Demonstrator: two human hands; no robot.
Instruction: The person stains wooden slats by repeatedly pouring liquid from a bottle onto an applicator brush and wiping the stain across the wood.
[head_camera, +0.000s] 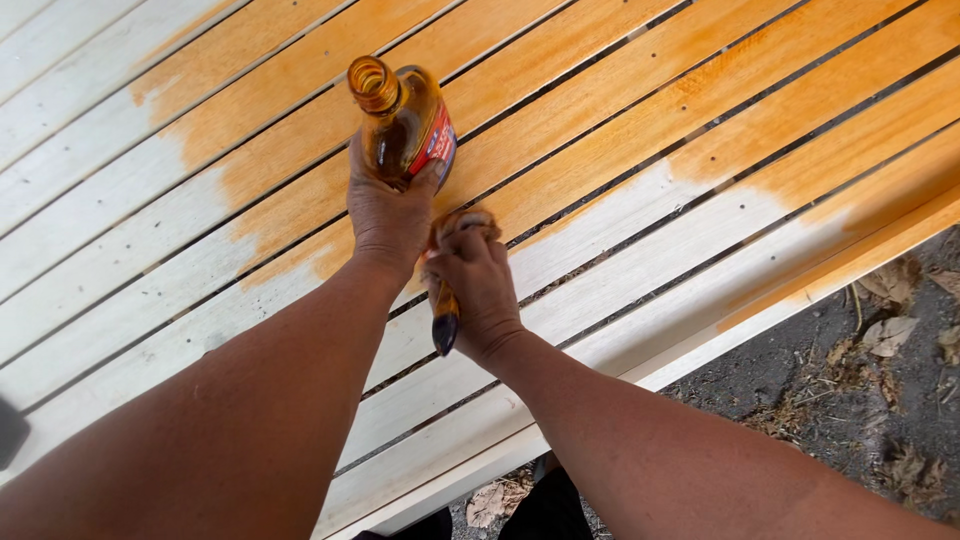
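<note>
Over slatted wood (640, 215) — left hand (388, 215) gripping one bottle (405, 120), right hand (478, 290) clutching one brush (445, 320)

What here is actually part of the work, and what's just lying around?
In use: left hand holding an open amber bottle; right hand gripping a paintbrush; slatted wooden panel, partly stained orange.

Lying about: dry leaves on the ground.

You are outdoors, in a yard: the slatted wooden panel (620, 150), half stained orange, lies over bare dark soil (800, 380) strewn with dry leaves (890, 335).
</note>
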